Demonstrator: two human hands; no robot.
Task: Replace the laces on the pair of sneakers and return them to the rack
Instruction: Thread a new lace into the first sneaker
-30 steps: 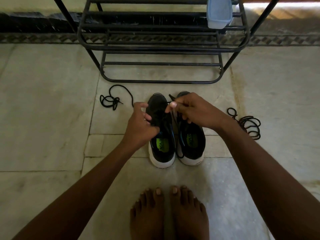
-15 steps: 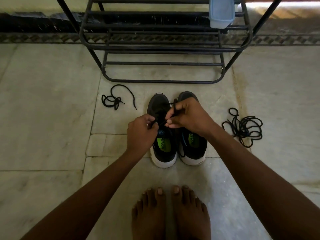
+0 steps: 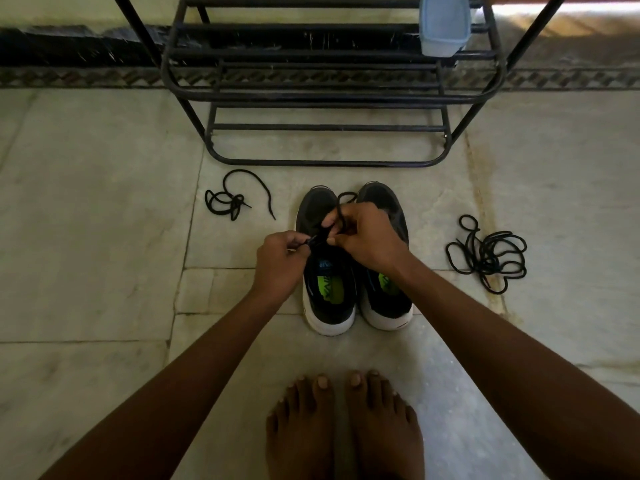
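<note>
Two black sneakers with white soles stand side by side on the floor, the left sneaker (image 3: 325,299) and the right sneaker (image 3: 384,299), toes toward the rack. Over the left sneaker's tongue, my left hand (image 3: 280,261) pinches the end of a black lace (image 3: 341,209). My right hand (image 3: 367,237) grips the same lace, which loops up over its fingers. The eyelets are hidden behind my hands. A short loose lace (image 3: 232,200) lies on the floor to the left. A tangled pile of black laces (image 3: 488,254) lies to the right.
A black metal shoe rack (image 3: 325,95) stands against the wall beyond the sneakers, with a pale blue lidded plastic box (image 3: 443,26) on an upper bar. My bare feet (image 3: 346,424) stand on the stone floor just behind the sneakers.
Both hands have dropped lower over the left sneaker and drawn closer together. The lace now loops above my right hand's fingers.
</note>
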